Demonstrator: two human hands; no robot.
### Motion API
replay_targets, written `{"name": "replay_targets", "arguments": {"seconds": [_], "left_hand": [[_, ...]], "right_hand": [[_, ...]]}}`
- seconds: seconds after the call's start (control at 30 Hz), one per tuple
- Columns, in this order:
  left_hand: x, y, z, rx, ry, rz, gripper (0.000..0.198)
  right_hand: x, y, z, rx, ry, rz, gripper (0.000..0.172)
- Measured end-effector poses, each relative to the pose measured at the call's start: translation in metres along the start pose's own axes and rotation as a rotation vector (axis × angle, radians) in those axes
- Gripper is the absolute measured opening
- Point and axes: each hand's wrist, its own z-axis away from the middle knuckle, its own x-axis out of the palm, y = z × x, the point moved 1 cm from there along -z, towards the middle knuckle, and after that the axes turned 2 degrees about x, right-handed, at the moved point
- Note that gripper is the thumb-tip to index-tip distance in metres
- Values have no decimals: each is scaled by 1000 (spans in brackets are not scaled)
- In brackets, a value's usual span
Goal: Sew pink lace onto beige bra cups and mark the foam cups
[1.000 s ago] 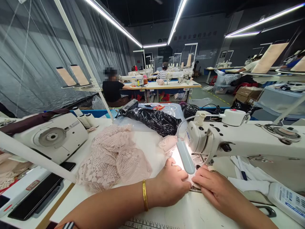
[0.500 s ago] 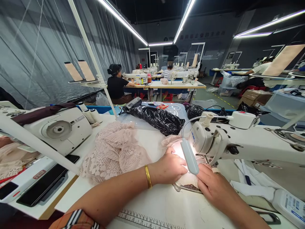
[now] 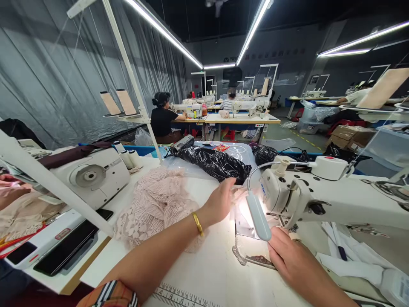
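Note:
My left hand (image 3: 220,201) is raised over the table left of the lamp, fingers stretched forward and slightly blurred. Just beyond its fingers lies pale pink fabric (image 3: 239,194), which runs behind the lamp head (image 3: 258,216) towards the needle area. My right hand (image 3: 289,252) rests beside the sewing machine (image 3: 276,189), fingers bent together at the fabric's near end; the lamp hides part of the fingertips. Under the light, the machine's metal bed plate (image 3: 252,245) lies uncovered. A heap of pale pink lace (image 3: 159,202) is to the left of my left hand.
A black plastic bag (image 3: 217,162) lies behind the work on a clear lid. At left stand a second machine (image 3: 92,175), thread cones (image 3: 126,102) and a phone (image 3: 73,243). White strips and a pen (image 3: 341,252) lie at right. Several people sit farther off.
My left hand has left the lit plate, moving up and away to the left, and its fingers have straightened. Fabric no longer covers the plate's front. The view has shifted slightly.

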Motion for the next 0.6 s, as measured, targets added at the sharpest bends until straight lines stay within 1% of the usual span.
{"name": "replay_targets", "arguments": {"seconds": [0.03,0.07,0.13,0.17,0.23,0.27,0.3,0.33,0.4,0.47,0.5,0.53,0.6], "left_hand": [[-3,-4,-1,6,-53,-19,45],[-6,-8,0,28,-108,-42,39],[-12,-12,7,51,-217,-102,18],[-15,-12,12,52,-264,-134,12],[-19,-5,24,59,-341,-181,24],[-20,2,29,69,-371,-189,26],[-21,9,34,100,-395,-183,24],[-20,17,37,155,-413,-166,18],[-16,33,41,318,-436,-118,5],[-9,45,41,466,-431,-83,13],[-5,48,41,503,-415,-82,13],[0,50,40,509,-392,-93,11],[9,51,39,469,-329,-135,10]], "right_hand": [[0,0,-1,-7,-8,1,23],[0,1,-2,-10,-16,-1,22],[0,1,-3,-8,-13,-5,22],[0,1,-3,-10,-6,-4,22],[-1,0,-4,-12,26,5,23],[-2,-1,-4,-18,39,8,23],[-4,-1,-5,-19,49,14,23],[-5,-2,-5,-19,54,20,24],[-9,-4,-6,-3,49,25,24],[-12,-5,-6,14,31,23,23],[-13,-6,-7,22,25,21,23],[-14,-6,-7,29,18,19,23],[-14,-4,-7,46,-1,18,24]]}}
